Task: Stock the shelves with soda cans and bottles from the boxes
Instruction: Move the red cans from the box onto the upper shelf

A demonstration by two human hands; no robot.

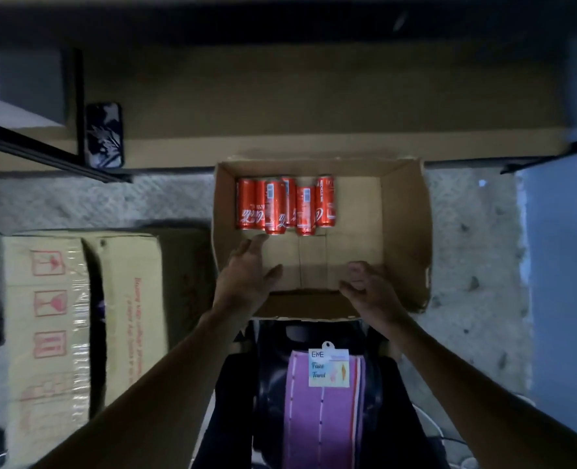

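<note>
An open cardboard box point(403, 231) stands on the floor in front of me. Several red soda cans point(282, 206) lie side by side against its far left corner. My left hand point(246, 275) reaches into the box with fingers stretched toward the cans, a short gap from the nearest one, and holds nothing. My right hand point(368, 286) hovers over the box's near edge, fingers loosely curled, holding nothing. A low shelf board point(314, 106) runs across the view just behind the box.
A taped, closed cardboard box point(77, 316) lies on the floor to the left. A phone in a dark patterned case point(105, 135) rests on the shelf's left end beside a black upright. A purple striped towel with a label point(327, 401) hangs below me.
</note>
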